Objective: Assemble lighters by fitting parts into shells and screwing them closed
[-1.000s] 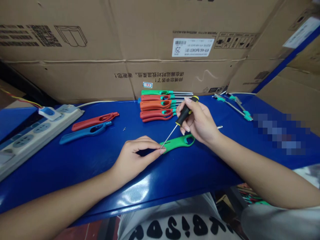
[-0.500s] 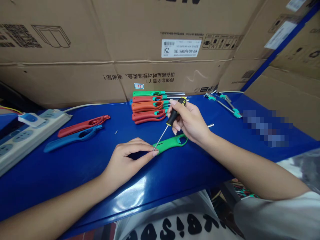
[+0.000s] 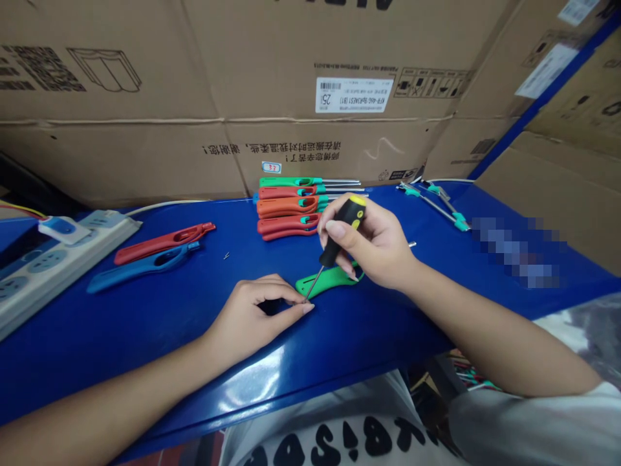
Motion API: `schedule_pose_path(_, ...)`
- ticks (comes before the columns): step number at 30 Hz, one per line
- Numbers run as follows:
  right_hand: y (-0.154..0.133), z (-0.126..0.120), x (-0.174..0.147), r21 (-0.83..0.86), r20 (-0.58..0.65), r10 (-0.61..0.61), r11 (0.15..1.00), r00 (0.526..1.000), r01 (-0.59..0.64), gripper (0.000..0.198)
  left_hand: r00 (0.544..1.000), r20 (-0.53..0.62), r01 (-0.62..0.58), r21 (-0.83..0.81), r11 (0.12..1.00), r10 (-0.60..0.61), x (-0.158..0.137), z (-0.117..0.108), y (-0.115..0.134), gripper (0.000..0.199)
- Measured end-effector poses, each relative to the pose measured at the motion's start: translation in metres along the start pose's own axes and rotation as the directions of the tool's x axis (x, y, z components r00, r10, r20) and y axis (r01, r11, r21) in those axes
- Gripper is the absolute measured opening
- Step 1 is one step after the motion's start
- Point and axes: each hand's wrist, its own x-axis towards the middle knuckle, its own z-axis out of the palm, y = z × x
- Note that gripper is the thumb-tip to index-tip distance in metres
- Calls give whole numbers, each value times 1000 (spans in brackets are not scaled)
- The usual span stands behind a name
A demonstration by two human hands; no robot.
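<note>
A: Head view, what's changed?

B: The right hand [image 3: 373,249] has tipped the screwdriver [image 3: 339,234] steeper than a second ago; its grip is clenched round the black handle, tip down at the green shell [image 3: 326,281].

A: And the left hand [image 3: 257,314]?

B: Still pinching the shell's near end, mid-tabletop [image 3: 145,323], toward the front edge. Judging by that, the screw is being driven now. Finished pieces [image 3: 291,207] stay stacked at the back edge.

Lighter shell [image 3: 326,281] between both hands
</note>
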Motion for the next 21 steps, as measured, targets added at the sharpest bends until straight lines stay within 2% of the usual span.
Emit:
schedule_pose_path(7, 5, -1, 10, 80, -89, 48, 996, 995, -41, 40, 999, -31, -25, -24, 999, 24, 0, -1, 1, 3)
schedule_pose_path(21, 13, -5, 13, 127, -118, 137, 984, 984, -122, 40, 999, -24, -31, -38, 999, 30, 1, -2, 3, 6)
